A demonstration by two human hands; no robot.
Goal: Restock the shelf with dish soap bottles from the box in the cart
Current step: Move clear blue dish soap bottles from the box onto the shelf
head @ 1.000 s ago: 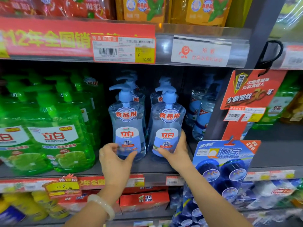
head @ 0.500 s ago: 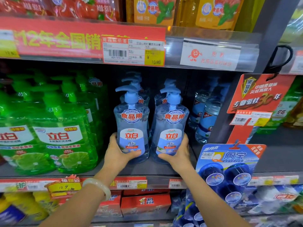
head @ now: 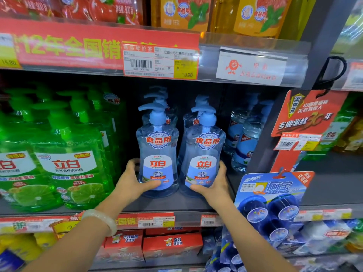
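Two clear blue pump bottles of dish soap stand upright side by side at the front of the middle shelf. My left hand grips the base of the left bottle, thumb across its label. My right hand grips the base of the right bottle the same way. More blue bottles stand in rows behind them. The box and the cart are out of view.
Green lime dish soap bottles crowd the shelf to the left. Capless blue bottles stand at the right, by the grey upright. A hanging blue toilet-cleaner pack and a red sign jut out at right. Red boxes sit on the shelf below.
Both hands have closed round the bases of the two front bottles, which were only touched a second ago. The bottles now stand a little closer together.
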